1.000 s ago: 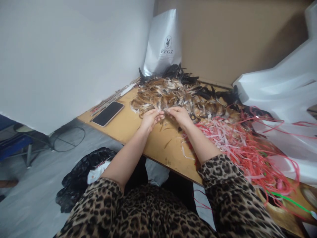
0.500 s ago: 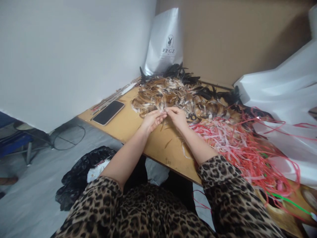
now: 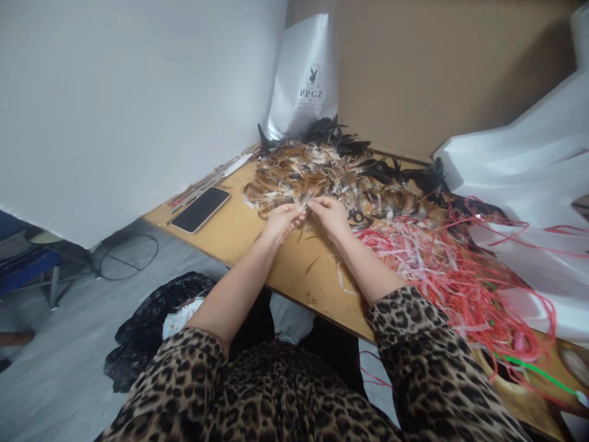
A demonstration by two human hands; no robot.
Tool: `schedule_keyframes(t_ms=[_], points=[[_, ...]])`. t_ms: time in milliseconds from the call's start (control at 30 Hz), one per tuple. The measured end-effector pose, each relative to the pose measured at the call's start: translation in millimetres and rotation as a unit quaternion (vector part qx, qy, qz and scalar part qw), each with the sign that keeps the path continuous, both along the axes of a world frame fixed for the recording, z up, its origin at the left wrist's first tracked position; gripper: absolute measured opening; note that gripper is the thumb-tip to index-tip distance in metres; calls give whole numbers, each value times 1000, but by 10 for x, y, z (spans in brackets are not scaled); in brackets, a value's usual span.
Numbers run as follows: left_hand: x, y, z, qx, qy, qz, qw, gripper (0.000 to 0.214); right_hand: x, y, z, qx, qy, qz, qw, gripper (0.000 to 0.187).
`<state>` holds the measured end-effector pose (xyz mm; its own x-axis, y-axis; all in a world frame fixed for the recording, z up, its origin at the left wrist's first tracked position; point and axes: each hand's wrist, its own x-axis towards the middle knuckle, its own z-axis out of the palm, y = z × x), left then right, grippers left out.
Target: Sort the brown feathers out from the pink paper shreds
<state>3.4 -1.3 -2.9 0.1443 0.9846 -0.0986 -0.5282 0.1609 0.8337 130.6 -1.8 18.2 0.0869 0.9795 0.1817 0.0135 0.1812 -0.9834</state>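
Note:
My left hand is closed in a pinch over the near edge of the table. A feather with a pale, fluffy part shows at its fingertips. My right hand pinches at the same spot, its thumb and forefinger almost touching the left fingertips. Just beyond both hands lies a heap of brown and whitish feathers, with black feathers along its back. Black loops, perhaps scissor handles, lie beside my right hand.
A dark-screened phone lies on the table at left, near thin sticks. Tangled red and pink ribbons cover the right side. A white printed bag stands behind; a black plastic bag sits on the floor.
Both hands stay together at the same place. The left fingers have curled in closer, and more of the pale feather shows above the fingertips.

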Motion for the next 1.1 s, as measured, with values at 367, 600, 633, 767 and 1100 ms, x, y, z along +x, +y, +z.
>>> schedule_keyframes(t_ms=[367,600,633,767,1100], points=[[-25,-9,-18,-6,7,-48,999,17,-10,-23,12,-35,53,22,998,25],[-18,-19,16,0,48,-34,998,16,20,-26,65,-55,49,35,997,26],[-15,-27,27,2,57,-33,998,17,26,-21,61,-57,52,36,996,27],[-1,-51,50,12,74,-41,996,22,32,1,17,-66,65,52,994,29],[-65,46,16,19,0,56,998,13,185,102,-83,89,-213,26,973,16]])
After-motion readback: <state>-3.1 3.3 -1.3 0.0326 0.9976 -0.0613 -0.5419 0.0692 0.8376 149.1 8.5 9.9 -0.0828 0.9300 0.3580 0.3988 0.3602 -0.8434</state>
